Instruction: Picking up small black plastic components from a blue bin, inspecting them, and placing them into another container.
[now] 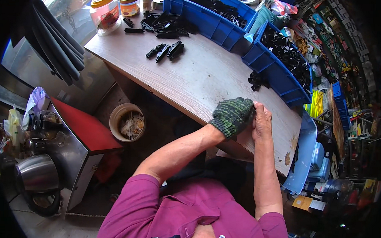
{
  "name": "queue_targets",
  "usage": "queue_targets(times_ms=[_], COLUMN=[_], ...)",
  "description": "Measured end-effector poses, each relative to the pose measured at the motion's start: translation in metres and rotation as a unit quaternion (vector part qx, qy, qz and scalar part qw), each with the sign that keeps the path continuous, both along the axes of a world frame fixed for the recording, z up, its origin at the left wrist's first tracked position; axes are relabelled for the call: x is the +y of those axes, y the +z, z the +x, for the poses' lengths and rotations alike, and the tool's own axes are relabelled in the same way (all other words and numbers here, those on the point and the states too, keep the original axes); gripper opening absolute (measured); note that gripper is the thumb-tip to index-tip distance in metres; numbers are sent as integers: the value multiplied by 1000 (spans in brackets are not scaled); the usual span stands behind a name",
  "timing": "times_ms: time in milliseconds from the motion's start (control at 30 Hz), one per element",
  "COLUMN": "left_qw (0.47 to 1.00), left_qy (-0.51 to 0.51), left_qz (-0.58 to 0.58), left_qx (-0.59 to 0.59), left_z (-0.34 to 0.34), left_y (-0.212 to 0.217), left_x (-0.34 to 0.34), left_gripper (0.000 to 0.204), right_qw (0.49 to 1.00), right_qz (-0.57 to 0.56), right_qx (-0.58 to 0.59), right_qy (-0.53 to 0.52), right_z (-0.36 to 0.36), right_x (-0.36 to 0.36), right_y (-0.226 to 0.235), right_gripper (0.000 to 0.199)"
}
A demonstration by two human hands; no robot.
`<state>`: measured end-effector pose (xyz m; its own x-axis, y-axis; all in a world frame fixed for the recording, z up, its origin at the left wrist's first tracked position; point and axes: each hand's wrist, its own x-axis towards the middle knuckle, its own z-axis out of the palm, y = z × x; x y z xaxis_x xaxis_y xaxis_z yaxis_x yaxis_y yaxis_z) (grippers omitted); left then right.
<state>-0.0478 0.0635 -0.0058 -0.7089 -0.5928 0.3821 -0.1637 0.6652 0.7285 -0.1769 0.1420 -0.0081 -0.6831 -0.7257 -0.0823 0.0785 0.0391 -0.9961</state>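
My left hand [233, 116], in a dark green and black knitted glove, is closed above the near edge of the pale wooden table [197, 72]. My right hand [262, 121], bare, is closed too and presses up against the gloved fingers. Between them sits something small and dark, mostly hidden, that I cannot make out. Just beyond the hands lie a few small black parts [257, 80] beside a blue bin [273, 73]. Farther left on the table are several black elongated pieces [166, 51] and a larger black pile [165, 24].
Another blue bin [220, 26] of black parts stands along the table's far side. Lidded plastic jars [105, 14] occupy the far left corner. Left of the table are a waste bucket [127, 121], a red-topped cabinet [82, 123] and a metal kettle [37, 174]. A light blue tray [302, 156] hangs at the right.
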Motion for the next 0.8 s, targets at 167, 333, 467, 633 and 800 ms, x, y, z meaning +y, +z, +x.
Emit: queue_targets(times_ms=[167, 333, 467, 633, 800], left_qw=[939, 848, 865, 889, 889], left_qy=[252, 376, 335, 295, 344], left_qz=[-234, -342, -342, -333, -271], left_qx=[3, -148, -152, -110, -131], left_z=[48, 90, 88, 89, 90], left_y=[2, -10, -17, -18, -11], left_x=[-77, -173, -181, -182, -175], left_gripper=[46, 33, 21, 21, 23], right_qw=[998, 998, 997, 997, 996], right_qz=[-13, -26, -21, -26, -30], right_qx=[-69, -63, -66, -60, -65], right_qy=[1, -5, -23, -31, -47], right_z=[15, 20, 21, 24, 24], right_x=[8, 6, 5, 3, 4], right_y=[15, 17, 17, 19, 18], right_gripper=[33, 34, 34, 31, 32])
